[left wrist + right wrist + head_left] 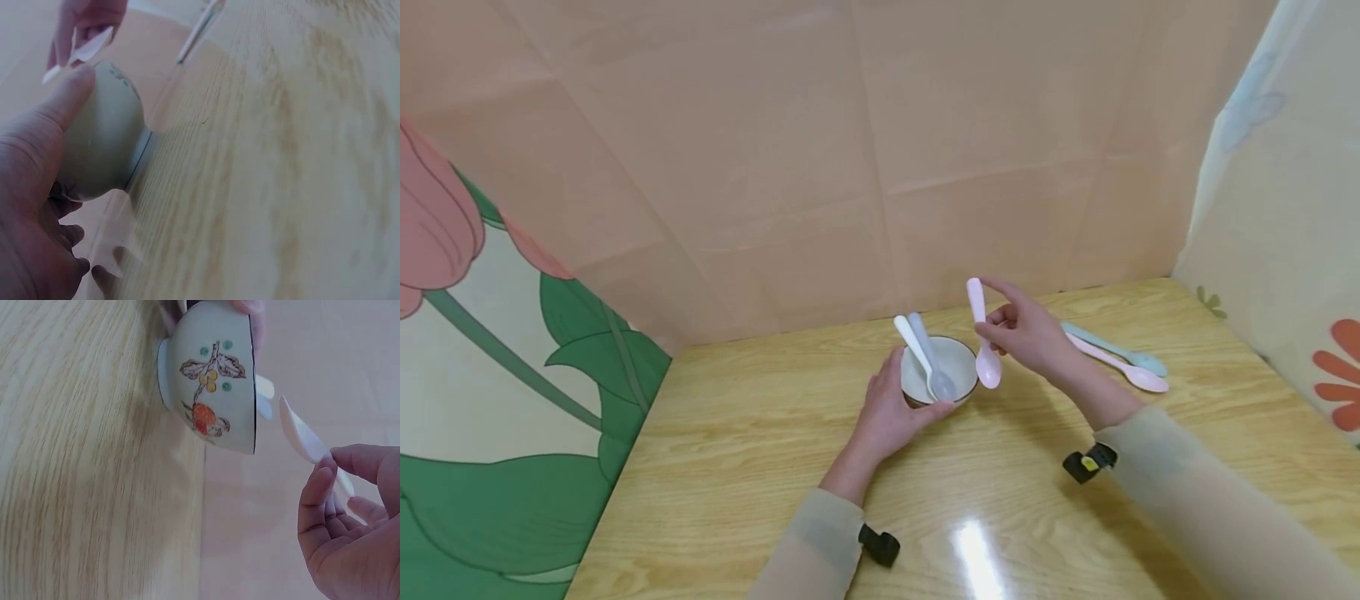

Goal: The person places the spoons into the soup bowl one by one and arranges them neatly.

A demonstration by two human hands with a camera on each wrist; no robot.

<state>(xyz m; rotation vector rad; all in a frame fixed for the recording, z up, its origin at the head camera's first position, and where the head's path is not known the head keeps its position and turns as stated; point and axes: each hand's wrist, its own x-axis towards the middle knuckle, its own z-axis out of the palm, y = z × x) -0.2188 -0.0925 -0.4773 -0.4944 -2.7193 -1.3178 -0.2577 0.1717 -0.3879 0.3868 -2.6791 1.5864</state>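
Two spoons, one white (912, 337) and one pale grey-blue (934, 367), lean inside a small white bowl (958, 360) painted with orange fruit and green leaves, which stands on a wooden table (760, 467). The left hand (891, 412) curls round the bowl's near side, while the right hand (1026, 333) pinches a pink spoon (983, 346) just right of the rim, scoop downward. Farther right of the bowl lie a second pink spoon (1123, 367) and a mint-green spoon (1112, 347), side by side.

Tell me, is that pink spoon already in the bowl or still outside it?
Outside. The right hand pinches the pink spoon beside the bowl rim; two spoons already lie inside, the left hand steadying it.
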